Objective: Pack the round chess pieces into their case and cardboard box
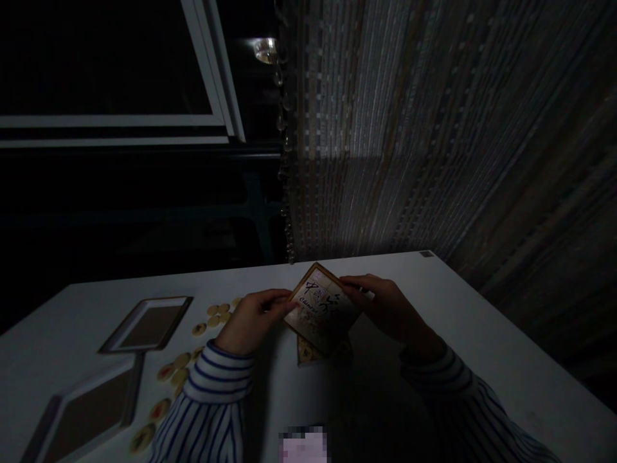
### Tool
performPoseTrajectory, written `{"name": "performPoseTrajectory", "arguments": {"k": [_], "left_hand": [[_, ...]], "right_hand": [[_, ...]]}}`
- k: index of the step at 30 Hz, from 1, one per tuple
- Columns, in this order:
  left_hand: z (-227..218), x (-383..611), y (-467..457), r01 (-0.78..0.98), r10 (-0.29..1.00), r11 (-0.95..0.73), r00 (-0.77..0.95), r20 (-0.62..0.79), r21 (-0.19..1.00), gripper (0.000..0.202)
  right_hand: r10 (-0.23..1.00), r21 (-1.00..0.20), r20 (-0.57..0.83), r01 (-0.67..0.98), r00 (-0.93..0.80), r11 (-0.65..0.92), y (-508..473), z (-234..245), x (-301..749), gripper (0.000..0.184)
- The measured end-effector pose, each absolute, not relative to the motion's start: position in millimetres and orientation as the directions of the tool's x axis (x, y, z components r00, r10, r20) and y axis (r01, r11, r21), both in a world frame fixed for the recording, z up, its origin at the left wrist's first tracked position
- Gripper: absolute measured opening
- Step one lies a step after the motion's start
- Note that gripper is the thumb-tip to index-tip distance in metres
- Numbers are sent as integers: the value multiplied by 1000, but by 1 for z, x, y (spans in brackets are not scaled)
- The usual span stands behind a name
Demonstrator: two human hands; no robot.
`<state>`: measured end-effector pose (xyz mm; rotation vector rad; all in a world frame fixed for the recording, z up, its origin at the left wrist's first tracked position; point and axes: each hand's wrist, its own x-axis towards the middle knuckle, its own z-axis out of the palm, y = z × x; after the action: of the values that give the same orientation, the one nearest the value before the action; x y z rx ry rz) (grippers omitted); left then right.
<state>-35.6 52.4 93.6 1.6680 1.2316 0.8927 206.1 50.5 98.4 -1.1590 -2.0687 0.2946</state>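
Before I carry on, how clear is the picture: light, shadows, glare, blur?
Head view: dim overall, the window nearly black; a bright lamp beside the curtain; deep shadow over the table between the sleeves; on the printed cover, "Chinese" legible, lower part shaded; lower-left discs look soft.

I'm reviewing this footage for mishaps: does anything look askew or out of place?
The printed panel, held by the left hand and right hand, is askew, turned cornerwise to the box below. Loose round pieces lie scattered on the table to the left, unboxed. Too dim to judge damage.
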Motion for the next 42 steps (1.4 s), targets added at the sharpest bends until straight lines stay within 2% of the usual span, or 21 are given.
{"name": "performPoseTrajectory", "arguments": {"k": [13,24,29,36,42], "left_hand": [[98,-38,53,320,989,-82,142,38,944,37],[93,-41,55,283,984,-75,174,26,956,37],[94,-41,56,209,989,-28,145,-2,978,40],[99,-41,55,195,998,-32,61,21,980,43],[95,-39,59,85,999,-52,6,52,995,41]], "right_hand": [[884,-605,427,666,-193,437,53,100,211,35],[901,-698,410,586,-145,412,55,98,212,31],[913,-726,391,570,-118,384,57,96,211,32],[932,-823,344,443,-112,356,56,96,208,40],[952,-877,272,370,-141,306,56,91,201,42]]}}
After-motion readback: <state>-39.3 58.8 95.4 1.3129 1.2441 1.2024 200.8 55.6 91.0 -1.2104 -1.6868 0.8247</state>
